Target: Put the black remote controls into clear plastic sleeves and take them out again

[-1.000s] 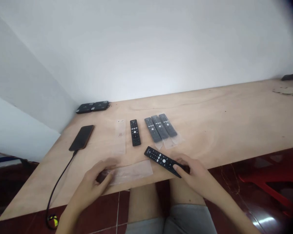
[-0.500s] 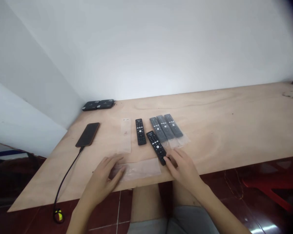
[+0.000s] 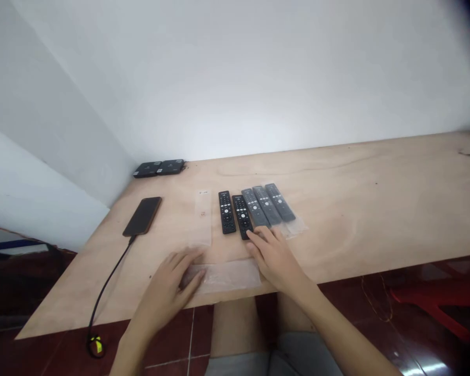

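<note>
A bare black remote control (image 3: pixel 242 215) lies on the wooden table, with the fingertips of my right hand (image 3: pixel 276 256) at its near end, index finger and thumb close together on it. Just left of it is a second bare remote control (image 3: pixel 226 211). To its right, several remote controls in clear plastic sleeves (image 3: pixel 267 203) lie side by side. My left hand (image 3: pixel 176 277) rests on the left end of a flat clear plastic sleeve (image 3: pixel 229 275) near the table edge, thumb and fingers apart. Another flat sleeve (image 3: pixel 202 219) lies upright to the view, beyond that hand.
A smartphone (image 3: pixel 143 215) with a black cable (image 3: pixel 105 284) hanging over the edge lies at the left. Two black boxes (image 3: pixel 159 168) sit by the wall in the back corner of the table (image 3: pixel 344 209). A red stool (image 3: pixel 434 303) stands below on the right.
My right hand has moved the bare remote control forward and left, straightening it beside the other bare one. The left hand stays on the sleeve.
</note>
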The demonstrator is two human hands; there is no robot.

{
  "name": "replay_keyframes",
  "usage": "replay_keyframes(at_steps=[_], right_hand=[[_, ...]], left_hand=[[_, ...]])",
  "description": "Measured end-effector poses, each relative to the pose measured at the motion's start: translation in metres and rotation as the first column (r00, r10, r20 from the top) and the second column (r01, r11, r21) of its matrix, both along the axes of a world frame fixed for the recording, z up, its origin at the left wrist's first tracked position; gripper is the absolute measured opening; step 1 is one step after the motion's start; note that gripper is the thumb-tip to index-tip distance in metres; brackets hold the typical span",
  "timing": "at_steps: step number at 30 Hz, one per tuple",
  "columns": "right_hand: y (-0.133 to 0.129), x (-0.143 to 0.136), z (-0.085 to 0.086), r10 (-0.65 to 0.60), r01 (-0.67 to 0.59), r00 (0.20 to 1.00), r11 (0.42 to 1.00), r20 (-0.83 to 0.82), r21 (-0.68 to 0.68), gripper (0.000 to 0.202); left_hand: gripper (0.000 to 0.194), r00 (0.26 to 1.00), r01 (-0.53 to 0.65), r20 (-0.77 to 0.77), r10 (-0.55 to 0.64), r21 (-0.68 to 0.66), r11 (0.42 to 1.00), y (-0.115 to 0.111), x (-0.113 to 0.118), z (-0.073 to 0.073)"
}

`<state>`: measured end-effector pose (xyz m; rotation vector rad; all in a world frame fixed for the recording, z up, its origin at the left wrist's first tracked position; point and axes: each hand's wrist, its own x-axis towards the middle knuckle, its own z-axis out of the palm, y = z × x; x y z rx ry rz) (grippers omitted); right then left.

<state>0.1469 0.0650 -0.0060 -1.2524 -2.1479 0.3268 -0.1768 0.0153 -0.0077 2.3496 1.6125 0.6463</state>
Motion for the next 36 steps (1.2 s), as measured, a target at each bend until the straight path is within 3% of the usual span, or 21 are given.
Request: replay_keyframes(at_steps=[2,4,7,9,15,26,31,36], right_hand=[[-0.002,-0.001,0.003,0.015,-0.014,1.0,0.999,-0.024,0.031,0.038],[-0.011,-0.001,0.008,0.108,-0.104,0.993,0.992,-0.054,0.064,0.034],[-0.028,0.002,0.012,0.283,-0.283,0.959,0.957,0.015,0.067,0.023],[-0.036,0.005,0.008,0.317,-0.32,0.947,0.946,0.054,0.047,0.019],[-0.037,0.027,-0.01,0.259,-0.257,0.965,0.965,-0.04,0.043,0.019],[-0.044,0.051,-0.015,0.137,-0.15,0.979,0.986,-0.152,-0.079,0.018],[-0.043,0.058,-0.012,0.09,-0.143,0.962,0.97,-0.259,-0.195,0.013],[-0.031,0.056,0.003,0.031,-0.131,0.938,0.954,-0.344,-0.271,0.035]], left_hand=[[0.041,1.0,-0.006,-0.004,0.006,0.011,1.0,0.0,0.001,-0.001],[0.039,1.0,-0.008,0.004,0.008,0.016,1.0,0.0,0.004,-0.001],[0.037,0.999,-0.01,0.036,0.01,0.0,1.0,0.001,0.007,0.001],[0.038,0.997,-0.021,0.069,0.023,-0.02,1.0,0.002,0.008,0.002],[0.037,0.976,-0.072,0.196,0.092,-0.103,0.992,0.003,0.002,0.003],[0.038,0.941,-0.044,0.317,0.118,-0.232,0.972,0.008,-0.003,0.008],[0.043,0.909,-0.098,0.369,0.191,-0.256,0.962,0.007,-0.013,0.002],[0.046,0.835,-0.086,0.505,0.22,-0.275,0.957,0.01,-0.017,0.001]])
